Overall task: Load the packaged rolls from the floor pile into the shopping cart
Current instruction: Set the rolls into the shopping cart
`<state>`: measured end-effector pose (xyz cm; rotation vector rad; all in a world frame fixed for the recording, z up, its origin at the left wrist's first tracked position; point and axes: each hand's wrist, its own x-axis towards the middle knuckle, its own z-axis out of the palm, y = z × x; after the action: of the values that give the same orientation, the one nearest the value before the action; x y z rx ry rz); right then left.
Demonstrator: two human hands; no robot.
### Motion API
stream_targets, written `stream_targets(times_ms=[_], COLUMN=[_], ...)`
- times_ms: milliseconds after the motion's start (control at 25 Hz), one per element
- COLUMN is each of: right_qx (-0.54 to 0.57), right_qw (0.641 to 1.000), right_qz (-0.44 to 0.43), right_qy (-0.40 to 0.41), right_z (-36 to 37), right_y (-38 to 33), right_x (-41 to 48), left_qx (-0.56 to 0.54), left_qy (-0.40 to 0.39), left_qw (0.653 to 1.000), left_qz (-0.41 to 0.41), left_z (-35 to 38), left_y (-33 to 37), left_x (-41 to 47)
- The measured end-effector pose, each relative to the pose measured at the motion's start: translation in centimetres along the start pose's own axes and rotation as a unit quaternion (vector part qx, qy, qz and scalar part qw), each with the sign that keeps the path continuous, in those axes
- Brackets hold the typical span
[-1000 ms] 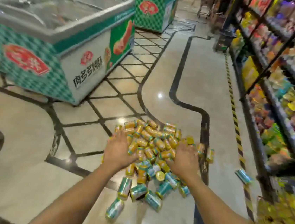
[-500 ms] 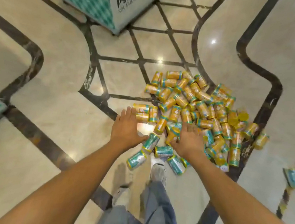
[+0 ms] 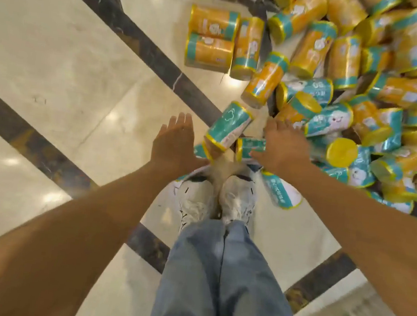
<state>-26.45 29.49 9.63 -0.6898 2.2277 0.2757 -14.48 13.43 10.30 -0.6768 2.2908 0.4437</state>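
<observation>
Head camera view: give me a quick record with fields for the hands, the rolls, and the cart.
left hand: open, holding nothing, beside a teal roll
right hand: open, at the near edge of the pile
pile: yellow and teal rolls heaped on the floor, none lifted
cart: not in view
feet: white shoes at the pile's edge

I see rolls (image 3: 343, 61) upper right: orange-yellow with teal bands, some teal-white. Floor (image 3: 58, 50) cream marble, dark veined stripes (image 3: 142, 43). Jeans (image 3: 214, 275) faded blue. Sneakers (image 3: 236, 200) white.
</observation>
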Motion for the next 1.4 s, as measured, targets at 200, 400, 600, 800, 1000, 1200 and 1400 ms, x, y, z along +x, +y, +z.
stream_targets(times_ms=[200, 400, 600, 800, 1000, 1200, 1400], right_qx=[-0.027, -0.087, -0.078, 0.135, 0.341, 0.42, 0.5], right_qw=[0.995, 0.99, 0.99, 0.987, 0.927, 0.87, 0.78], right_qz=[-0.08, -0.111, -0.111, -0.061, 0.013, 0.094, 0.103], right_qy=[-0.047, 0.0, 0.039, 0.07, 0.155, 0.242, 0.362], right_z=[10.2, 15.4, 15.2, 9.0, -2.1, -16.9, -32.4], right_y=[1.1, 1.9, 1.3, 1.2, 0.2, 1.6, 4.3], right_x=[6.9, 9.8, 9.5, 3.7, -3.4, -9.3, -19.3], left_qx=[-0.034, -0.051, -0.046, -0.15, -0.212, -0.228, -0.314], left_qy=[-0.083, -0.004, 0.007, 0.008, 0.071, 0.183, 0.292], left_qw=[0.995, 0.998, 0.997, 0.983, 0.971, 0.956, 0.902], left_qz=[-0.034, -0.046, -0.068, -0.107, -0.082, -0.015, 0.052], left_z=[11.5, 17.0, 16.7, 10.1, -1.9, -19.0, -35.0], left_y=[-2.7, -3.4, -2.8, 0.1, 3.1, 7.7, 13.7], left_x=[5.7, 7.6, 7.1, 2.7, -2.4, -7.2, -15.3])
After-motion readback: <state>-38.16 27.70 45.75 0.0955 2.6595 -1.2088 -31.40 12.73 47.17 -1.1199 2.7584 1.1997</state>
